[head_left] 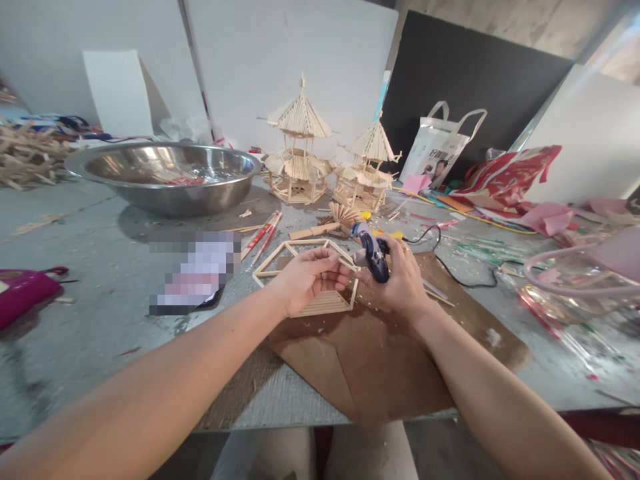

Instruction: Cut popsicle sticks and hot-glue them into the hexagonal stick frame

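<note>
A polygonal frame of thin wooden sticks (320,305) lies on the table, its near part filled with parallel sticks and overlapping a brown sheet (395,360). Over the frame is my left hand (313,279), its fingers curled together near the frame's right side; what they pinch is too small to make out. My right hand (400,277) is wrapped round a dark blue glue gun (374,253), whose tip points left toward the frame's upper right corner, close to my left fingertips.
Two stick pagodas (300,153) (370,167) stand behind. A steel basin (175,177) and phone (197,273) are at left. A black cable (470,283), white bag (433,147) and clear plastic container (580,280) are at right.
</note>
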Demonstrator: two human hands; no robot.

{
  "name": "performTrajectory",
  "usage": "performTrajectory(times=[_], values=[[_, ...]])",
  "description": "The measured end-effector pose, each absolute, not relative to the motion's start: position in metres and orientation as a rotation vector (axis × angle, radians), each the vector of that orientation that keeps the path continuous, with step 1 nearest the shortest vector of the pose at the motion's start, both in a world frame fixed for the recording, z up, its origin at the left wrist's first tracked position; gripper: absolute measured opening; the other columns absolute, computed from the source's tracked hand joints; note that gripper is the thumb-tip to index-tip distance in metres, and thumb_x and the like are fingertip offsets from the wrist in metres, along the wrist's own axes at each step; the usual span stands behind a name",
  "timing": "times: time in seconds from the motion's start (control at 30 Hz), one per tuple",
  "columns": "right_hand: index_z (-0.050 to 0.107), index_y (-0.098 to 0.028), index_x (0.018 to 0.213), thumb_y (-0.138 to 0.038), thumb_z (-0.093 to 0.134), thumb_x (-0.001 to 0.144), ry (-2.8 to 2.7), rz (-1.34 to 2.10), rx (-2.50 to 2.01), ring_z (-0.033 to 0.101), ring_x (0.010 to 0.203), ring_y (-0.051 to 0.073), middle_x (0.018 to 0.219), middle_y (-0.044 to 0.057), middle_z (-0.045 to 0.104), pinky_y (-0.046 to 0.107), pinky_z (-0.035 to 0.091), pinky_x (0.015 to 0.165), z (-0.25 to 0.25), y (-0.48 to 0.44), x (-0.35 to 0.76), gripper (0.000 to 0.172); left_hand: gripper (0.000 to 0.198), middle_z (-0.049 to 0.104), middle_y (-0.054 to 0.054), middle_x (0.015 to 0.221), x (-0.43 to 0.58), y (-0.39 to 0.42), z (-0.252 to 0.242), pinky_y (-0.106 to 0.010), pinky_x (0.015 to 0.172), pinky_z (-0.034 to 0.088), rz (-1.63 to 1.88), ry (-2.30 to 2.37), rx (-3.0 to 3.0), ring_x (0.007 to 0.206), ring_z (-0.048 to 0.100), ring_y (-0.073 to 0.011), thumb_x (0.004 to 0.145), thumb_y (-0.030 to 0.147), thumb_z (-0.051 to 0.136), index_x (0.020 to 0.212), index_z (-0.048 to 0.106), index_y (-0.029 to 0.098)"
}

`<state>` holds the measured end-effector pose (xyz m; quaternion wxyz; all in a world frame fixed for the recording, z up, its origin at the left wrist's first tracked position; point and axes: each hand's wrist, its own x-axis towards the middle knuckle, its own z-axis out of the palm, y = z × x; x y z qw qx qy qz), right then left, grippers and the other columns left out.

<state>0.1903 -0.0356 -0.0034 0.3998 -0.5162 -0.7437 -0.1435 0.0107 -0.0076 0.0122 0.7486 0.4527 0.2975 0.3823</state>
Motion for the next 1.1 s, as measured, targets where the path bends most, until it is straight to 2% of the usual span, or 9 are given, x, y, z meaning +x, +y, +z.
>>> performTrajectory(times=[0.23, 0.33, 0.43, 0.63, 0.8, 0.97, 1.1], values=[[0.036, -0.019, 0.113, -0.046, 0.057, 0.064, -1.881, -0.351, -1.276, 0.047, 0.095, 0.025, 0.102, 0.012, 0.051, 0.042, 0.039, 0.081, -0.004, -0.033, 0.195, 0.059, 0.020, 0.053, 0.003, 0.055, 0.001, 0.005, 0.007, -0.020, 0.050, 0.038, 0.817, 0.752, 1.575, 0.048, 0.048, -0.0058, 0.068, 0.031, 0.059, 0.067, 0.049, 0.014], [0.036, -0.019, 0.113, -0.046, 0.057, 0.064, -1.907, -0.345, -1.255, 0.046, 0.097, 0.025, 0.104, 0.012, 0.051, 0.042, 0.038, 0.083, -0.003, -0.033, 0.196, 0.060, 0.024, 0.047, 0.005, 0.051, -0.003, 0.008, 0.008, -0.018, 0.045, 0.033, 0.746, 0.860, 1.831, 0.046, 0.043, -0.0055, 0.067, 0.036, 0.057, 0.064, 0.049, 0.014], [0.036, -0.020, 0.113, -0.046, 0.056, 0.065, -1.932, -0.314, -1.233, 0.047, 0.096, 0.024, 0.104, 0.011, 0.051, 0.041, 0.039, 0.082, -0.002, -0.035, 0.195, 0.059, 0.026, 0.049, 0.003, 0.053, -0.006, 0.008, 0.011, -0.019, 0.046, 0.031, 0.710, 0.930, 2.062, 0.050, 0.043, -0.0066, 0.067, 0.039, 0.056, 0.062, 0.051, 0.014], [0.037, -0.020, 0.112, -0.041, 0.057, 0.065, -1.959, -0.266, -1.225, 0.045, 0.099, 0.024, 0.105, 0.011, 0.050, 0.039, 0.038, 0.084, 0.003, -0.038, 0.193, 0.056, 0.021, 0.055, 0.001, 0.054, -0.008, 0.003, 0.015, -0.020, 0.047, 0.029, 0.606, 0.939, 2.435, 0.049, 0.044, -0.0080, 0.071, 0.034, 0.050, 0.065, 0.061, 0.017], [0.036, -0.020, 0.113, -0.040, 0.057, 0.066, -1.986, -0.254, -1.237, 0.045, 0.099, 0.025, 0.106, 0.011, 0.049, 0.041, 0.038, 0.083, 0.003, -0.039, 0.193, 0.055, 0.018, 0.055, 0.002, 0.052, -0.003, -0.003, 0.016, -0.021, 0.049, 0.029, 0.698, 0.849, 2.582, 0.045, 0.043, -0.0084, 0.073, 0.025, 0.049, 0.064, 0.064, 0.020], [0.036, -0.017, 0.113, -0.039, 0.058, 0.065, -2.015, -0.278, -1.216, 0.046, 0.098, 0.023, 0.105, 0.012, 0.050, 0.039, 0.038, 0.083, 0.001, -0.040, 0.191, 0.057, 0.015, 0.060, 0.000, 0.059, 0.000, -0.006, 0.012, -0.021, 0.051, 0.031, 0.733, 0.847, 2.576, 0.051, 0.050, -0.0113, 0.073, 0.024, 0.050, 0.072, 0.065, 0.022], [0.037, -0.017, 0.113, -0.038, 0.057, 0.065, -2.004, -0.305, -1.254, 0.045, 0.098, 0.023, 0.105, 0.011, 0.050, 0.038, 0.038, 0.083, 0.001, -0.039, 0.192, 0.056, 0.019, 0.063, -0.002, 0.068, -0.001, -0.004, 0.008, -0.021, 0.054, 0.033, 0.872, 0.956, 2.450, 0.059, 0.054, -0.0135, 0.075, 0.027, 0.048, 0.085, 0.064, 0.023]])
